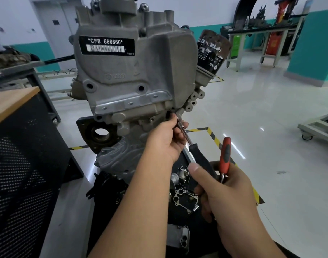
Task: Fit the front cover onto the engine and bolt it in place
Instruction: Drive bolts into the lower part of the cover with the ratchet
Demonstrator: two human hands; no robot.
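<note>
A black-handled driver (200,157) is being gripped by the right hand (226,190), its shaft being pinched by the left hand (165,140) at the front cover (133,71).

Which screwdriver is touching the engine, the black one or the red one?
The black-handled driver: its shaft reaches the front cover's lower right corner, guided by the left hand. The red-handled one just sticks up from the right hand.

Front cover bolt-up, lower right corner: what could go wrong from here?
1. The right hand holds two tools: the black-handled driver and a red-handled one. That split grip may slip.
2. The left hand pinches the driver's shaft near the tip at the front cover corner; a slip could nip fingers or cross-thread the bolt.
3. Loose parts lie below; a dropped bolt could get lost there.
</note>
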